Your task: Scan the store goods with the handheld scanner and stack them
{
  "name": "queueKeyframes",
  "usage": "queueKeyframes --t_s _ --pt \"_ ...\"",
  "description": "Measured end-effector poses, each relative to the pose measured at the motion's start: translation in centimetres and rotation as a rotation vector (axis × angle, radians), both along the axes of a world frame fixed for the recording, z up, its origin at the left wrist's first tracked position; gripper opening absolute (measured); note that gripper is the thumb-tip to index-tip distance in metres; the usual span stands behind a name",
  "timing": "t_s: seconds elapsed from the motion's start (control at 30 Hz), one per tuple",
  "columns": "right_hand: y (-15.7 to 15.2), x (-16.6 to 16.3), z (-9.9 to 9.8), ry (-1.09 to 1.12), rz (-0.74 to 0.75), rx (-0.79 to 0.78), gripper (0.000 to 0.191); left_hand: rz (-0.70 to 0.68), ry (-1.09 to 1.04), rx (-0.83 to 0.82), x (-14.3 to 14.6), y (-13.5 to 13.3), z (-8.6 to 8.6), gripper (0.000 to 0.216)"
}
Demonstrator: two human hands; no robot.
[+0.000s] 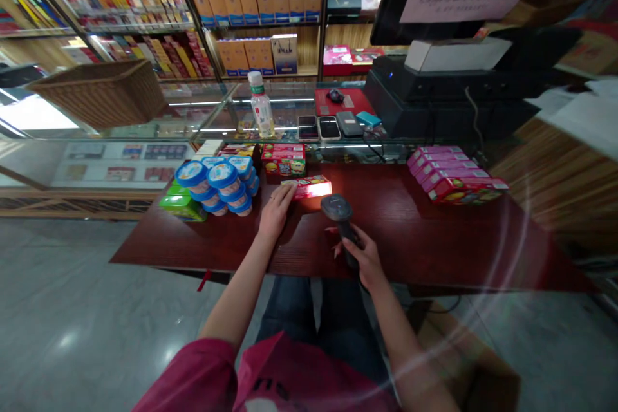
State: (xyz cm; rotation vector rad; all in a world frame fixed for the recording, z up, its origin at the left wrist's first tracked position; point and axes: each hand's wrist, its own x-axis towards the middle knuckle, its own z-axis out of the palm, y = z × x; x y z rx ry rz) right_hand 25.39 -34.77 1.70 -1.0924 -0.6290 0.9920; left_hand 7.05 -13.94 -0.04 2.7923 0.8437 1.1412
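My left hand point(276, 207) has its fingers over the left end of a small red box point(311, 188) lying on the dark red-brown counter point(386, 232). My right hand point(365, 256) is wrapped round the handle of a black barcode scanner point(337, 208), its head tipped toward the box. Bright light falls on the box's near side. Just behind it stands a group of red boxes point(284, 159). Left of my left hand are stacked tubs with blue lids point(223, 175) and a green pack point(182, 203).
Pink and red boxes point(449, 174) stand in a row at the right. Behind the counter, a glass case carries a plastic bottle point(261, 106), phones point(329, 128) and a mouse point(335, 96). A monitor point(393, 6) rises at the back right; a wicker basket point(103, 93) sits left.
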Motion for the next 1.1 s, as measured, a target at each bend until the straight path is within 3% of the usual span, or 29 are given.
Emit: queueKeyframes --t_s 0.1,0.2,0.33,0.43,0.53,0.67,0.77,1.1 --pt "-0.2 0.0 0.3 -0.005 -0.03 -0.009 0.04 -0.015 0.026 -0.01 -0.3 -0.2 0.8 0.06" --pt "-0.3 -0.1 0.5 -0.002 -0.053 -0.017 0.04 -0.051 0.119 -0.035 -1.2 0.1 2.7 0.065" --pt "-0.4 0.0 0.7 -0.017 -0.024 -0.015 0.038 -0.053 0.292 -0.116 -2.5 2.1 5.7 0.072" --pt "0.2 0.4 0.9 -0.008 0.002 -0.035 0.038 -0.017 0.382 -0.121 -2.6 3.3 6.9 0.066" --pt "1.5 0.8 1.0 0.026 0.034 -0.027 0.04 0.052 0.384 -0.047 -1.2 2.5 6.7 0.057" --pt "3.6 0.9 0.9 0.071 0.01 -0.005 0.046 0.159 0.312 0.003 1.4 -0.2 4.8 0.055" --pt "4.3 1.0 0.5 0.099 -0.011 -0.002 0.048 0.216 0.264 0.009 2.2 -0.6 3.7 0.052" --pt "2.6 2.7 0.3 0.145 -0.054 -0.041 0.043 0.149 0.244 -0.012 1.6 5.8 3.5 0.057"
